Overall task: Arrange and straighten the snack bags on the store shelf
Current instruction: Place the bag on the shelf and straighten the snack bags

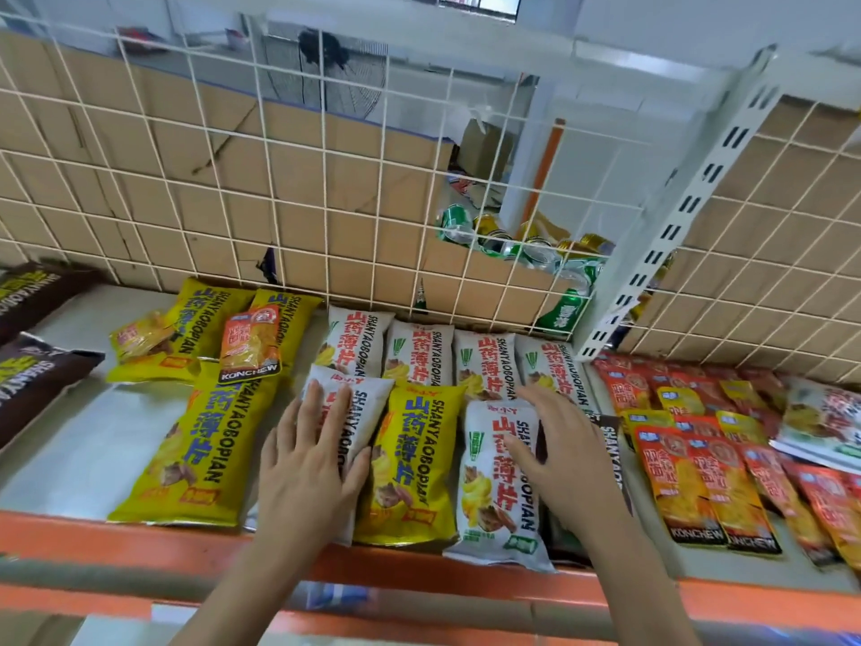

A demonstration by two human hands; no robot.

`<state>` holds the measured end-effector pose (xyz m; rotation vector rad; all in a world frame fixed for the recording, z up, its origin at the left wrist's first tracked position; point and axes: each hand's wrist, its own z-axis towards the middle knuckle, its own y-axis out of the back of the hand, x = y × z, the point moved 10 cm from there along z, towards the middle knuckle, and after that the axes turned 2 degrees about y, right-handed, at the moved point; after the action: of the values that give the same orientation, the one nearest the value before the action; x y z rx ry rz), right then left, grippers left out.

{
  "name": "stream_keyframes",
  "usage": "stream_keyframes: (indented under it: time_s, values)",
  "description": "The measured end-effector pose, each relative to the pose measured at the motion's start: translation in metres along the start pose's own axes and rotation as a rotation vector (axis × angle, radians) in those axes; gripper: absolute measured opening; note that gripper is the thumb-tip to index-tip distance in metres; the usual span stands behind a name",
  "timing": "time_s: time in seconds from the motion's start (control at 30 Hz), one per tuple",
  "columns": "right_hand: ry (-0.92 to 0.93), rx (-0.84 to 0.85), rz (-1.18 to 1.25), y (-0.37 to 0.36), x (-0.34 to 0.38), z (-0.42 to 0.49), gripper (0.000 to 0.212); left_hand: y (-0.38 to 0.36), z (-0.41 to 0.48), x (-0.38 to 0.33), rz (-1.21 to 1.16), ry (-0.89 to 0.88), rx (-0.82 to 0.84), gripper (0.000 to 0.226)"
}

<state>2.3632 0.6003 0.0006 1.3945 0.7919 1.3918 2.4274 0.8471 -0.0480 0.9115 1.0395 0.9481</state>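
Snack bags lie flat on the white shelf [84, 440]. My left hand [310, 463] rests flat, fingers straight, on a white bag [368, 403] in the front row. My right hand [561, 452] lies with spread fingers on another white bag [494, 487], its fingers slightly bent over the bag's right edge. A yellow bag [414, 463] sits between the two hands. A larger yellow bag [205, 440] lies tilted to the left. Behind them several white bags [419, 352] stand in a row along the wire grid.
Two yellow bags [195, 328] with small orange packets [251, 342] on top lie at the back left. Brown bags [32, 370] sit at the far left, red-orange packets [699, 468] at the right. A wire grid [326, 202] backs the shelf; an orange rail [140, 538] fronts it.
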Motion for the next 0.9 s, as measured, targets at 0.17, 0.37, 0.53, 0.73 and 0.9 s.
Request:
stream_keyframes:
  time_s: [0.17,0.37,0.53,0.73,0.9]
  values:
    - [-0.089,-0.058,-0.014,0.012,-0.027,-0.011,0.051,0.012,-0.006,-0.01,-0.054,-0.016,-0.058,0.062]
    - [-0.271,-0.095,-0.048,0.018,-0.069,-0.025,0.059,0.027,-0.013,-0.079,-0.255,-0.237,-0.068,0.049]
    - [-0.31,-0.016,-0.025,0.004,-0.077,-0.032,0.068,-0.003,-0.01,-0.089,-0.12,-0.121,0.053,0.056]
    - [-0.35,0.005,0.006,-0.012,-0.078,-0.04,0.079,-0.011,-0.014,-0.089,-0.15,0.001,0.126,0.078]
    - [-0.316,0.001,0.003,-0.015,-0.085,-0.037,0.079,-0.01,-0.011,-0.09,-0.059,0.06,0.15,0.09]
